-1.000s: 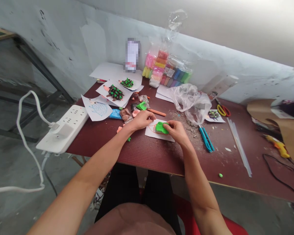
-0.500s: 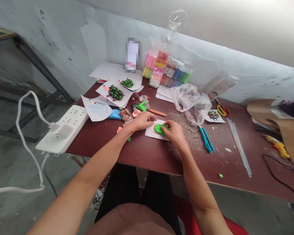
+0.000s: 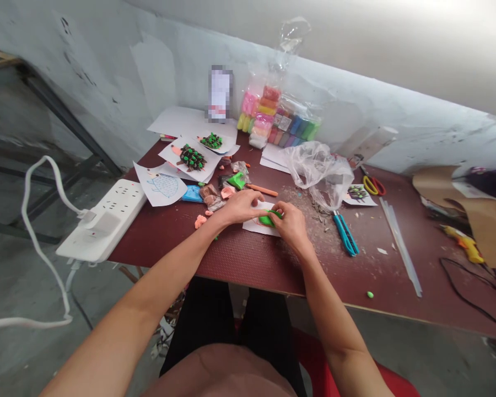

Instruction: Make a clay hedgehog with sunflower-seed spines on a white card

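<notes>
Head view: pinching green clay between thumb and fingers of right hand, closed on the right edge of the clay. Over a card with orange lines; cannot tell from this angle whether pressed flat on it or partly lifted. At upper left of the card, left hand, with fingers curved and loosely parted from a thumb stretched toward the clay. Cannot tell whether touching the clay or only near it. Beneath all this, a dark red surface.

Just beyond left hand, pink clay, a brown pack, a blue pack and a green pack, with an orange stick slanting off to the right. Beside left forearm, peach lumps. Farther back, two spiky hedgehogs on paper, dark with green tips. Nearer, a blue drawing close by a power strip. Along the wall, many-coloured clay packs in clear wrapping.

Right of right hand, a teal tool, a crumpled bag and scissors. Farther right, clear strips and a yellow glue gun. By the front edge, a small green bit.
</notes>
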### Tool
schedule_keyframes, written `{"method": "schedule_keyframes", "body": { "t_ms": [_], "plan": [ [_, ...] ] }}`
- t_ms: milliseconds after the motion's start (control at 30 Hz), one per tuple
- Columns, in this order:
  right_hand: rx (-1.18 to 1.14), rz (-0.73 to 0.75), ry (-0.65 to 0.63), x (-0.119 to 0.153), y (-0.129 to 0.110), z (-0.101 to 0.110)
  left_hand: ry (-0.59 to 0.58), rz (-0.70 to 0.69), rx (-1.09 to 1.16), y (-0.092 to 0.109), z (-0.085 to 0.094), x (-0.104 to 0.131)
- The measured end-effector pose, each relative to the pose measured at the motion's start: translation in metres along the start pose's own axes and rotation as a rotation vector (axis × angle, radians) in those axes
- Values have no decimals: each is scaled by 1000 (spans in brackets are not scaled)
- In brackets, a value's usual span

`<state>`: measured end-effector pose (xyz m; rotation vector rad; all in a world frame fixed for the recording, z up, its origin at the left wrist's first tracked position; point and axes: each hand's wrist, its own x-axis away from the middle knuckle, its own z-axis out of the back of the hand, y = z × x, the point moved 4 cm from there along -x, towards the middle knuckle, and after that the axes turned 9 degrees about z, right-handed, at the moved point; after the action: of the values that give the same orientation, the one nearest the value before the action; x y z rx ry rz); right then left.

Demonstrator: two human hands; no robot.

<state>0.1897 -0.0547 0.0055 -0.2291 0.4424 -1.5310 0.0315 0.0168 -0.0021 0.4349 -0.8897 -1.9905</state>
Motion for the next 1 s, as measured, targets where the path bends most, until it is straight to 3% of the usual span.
{"method": "schedule_keyframes", "body": {
  "t_ms": [300, 600, 833, 1000],
  "plan": [
    [-136, -64, 23, -2, 13, -1, 13, 21, -108, -2, -5, -2],
    [-70, -27, 116, -1, 16, 2, -6, -18, -141, -6, -8, -4],
    [65, 266, 50, 19, 1, 7, 8, -41, -135, -7, -8, -4],
    [206, 332, -2, 26, -5, 6, 5, -19, -134, -5, -7, -3]
  ]
}}
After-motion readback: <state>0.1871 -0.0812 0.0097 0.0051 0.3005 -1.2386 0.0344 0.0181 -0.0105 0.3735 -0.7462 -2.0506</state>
